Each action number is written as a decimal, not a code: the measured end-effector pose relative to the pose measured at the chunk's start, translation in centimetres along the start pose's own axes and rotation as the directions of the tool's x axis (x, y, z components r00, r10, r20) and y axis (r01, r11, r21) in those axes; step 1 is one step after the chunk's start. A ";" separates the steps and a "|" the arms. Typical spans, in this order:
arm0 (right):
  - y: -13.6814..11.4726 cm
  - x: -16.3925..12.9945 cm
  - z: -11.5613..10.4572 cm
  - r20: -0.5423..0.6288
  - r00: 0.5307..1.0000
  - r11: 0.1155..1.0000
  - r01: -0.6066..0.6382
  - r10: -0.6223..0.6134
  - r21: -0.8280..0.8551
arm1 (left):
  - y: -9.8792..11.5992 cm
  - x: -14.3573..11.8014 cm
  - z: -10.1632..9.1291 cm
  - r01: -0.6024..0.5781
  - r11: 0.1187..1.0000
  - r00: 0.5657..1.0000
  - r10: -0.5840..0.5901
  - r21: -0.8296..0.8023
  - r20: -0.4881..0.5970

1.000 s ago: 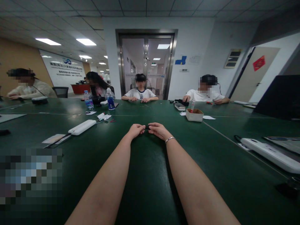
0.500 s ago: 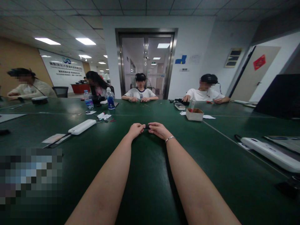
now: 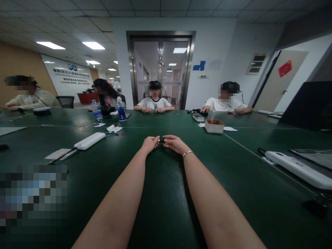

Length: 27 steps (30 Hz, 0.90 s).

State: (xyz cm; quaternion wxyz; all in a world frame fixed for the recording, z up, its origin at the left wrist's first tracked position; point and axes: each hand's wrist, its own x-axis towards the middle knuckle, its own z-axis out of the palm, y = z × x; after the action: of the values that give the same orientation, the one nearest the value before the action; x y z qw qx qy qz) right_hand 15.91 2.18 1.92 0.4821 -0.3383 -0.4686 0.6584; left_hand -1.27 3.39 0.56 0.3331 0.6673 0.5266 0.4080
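Observation:
Both my hands meet above the green table (image 3: 166,193), out in front of me. Between them is a small dark object with a shiny silver end (image 3: 161,140), too small to name. The thumb and fingers of my left hand (image 3: 149,144) pinch its silver end. My right hand (image 3: 175,143), with a silver bracelet at the wrist, closes its fingertips on the black end. The fingers hide much of the object.
White power strips (image 3: 90,141) lie to the left and right. Farther off are water bottles (image 3: 121,110), paper scraps (image 3: 114,128) and a small box (image 3: 214,127) holding a clear tube. Several people wearing headgear sit across the table. A dark screen (image 3: 308,107) stands right.
Slightly more of the silver end shows between my left fingers and the black part. My hands stay nearly in place; the whole view has shifted a little.

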 end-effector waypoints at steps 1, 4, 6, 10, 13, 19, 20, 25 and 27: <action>0.0 0.0 0.0 -0.010 1.000 1.000 -0.004 0.004 0.000 | 0.0 0.0 0.0 -0.004 1.000 1.000 0.004 -0.006 0.001; -0.1 0.1 0.2 -0.058 0.998 1.000 -0.023 0.023 0.001 | 0.1 0.0 0.0 -0.009 0.998 1.000 0.010 -0.061 0.026; -0.1 0.2 0.2 -0.081 0.996 1.000 -0.028 0.028 0.006 | 0.1 0.0 0.0 0.001 0.994 0.998 0.005 -0.112 0.055; 0.0 0.3 0.3 -0.096 0.995 1.000 -0.029 0.029 0.007 | 0.1 -0.2 -0.1 -0.017 0.971 0.997 0.034 -0.238 0.067; 0.0 0.3 0.3 -0.101 0.994 0.999 -0.032 0.031 -0.005 | 0.5 -0.6 -0.2 -0.037 0.948 0.997 0.058 -0.316 0.058; -0.1 0.2 0.3 -0.088 0.996 1.000 -0.029 0.028 -0.010 | 1.3 -0.5 -0.1 0.128 0.957 0.991 -0.111 -0.260 0.077; -0.1 0.2 0.3 -0.083 0.996 0.999 -0.032 0.031 -0.011 | 1.3 -0.4 -0.1 0.123 0.970 0.991 -0.110 -0.210 0.073; -0.1 0.2 0.3 -0.070 0.997 0.999 -0.030 0.029 -0.014 | 0.7 0.2 0.1 0.074 0.986 0.996 -0.066 -0.150 0.061; 0.0 0.3 0.2 -0.066 0.997 1.000 -0.030 0.029 -0.011 | 0.5 0.2 0.1 0.072 0.986 0.996 -0.062 -0.148 0.070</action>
State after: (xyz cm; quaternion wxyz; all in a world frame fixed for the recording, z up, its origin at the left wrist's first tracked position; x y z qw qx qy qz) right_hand 15.63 2.43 2.01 0.4856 -0.3694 -0.4513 0.6512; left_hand -0.89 3.48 0.98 0.4132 0.6350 0.5053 0.4132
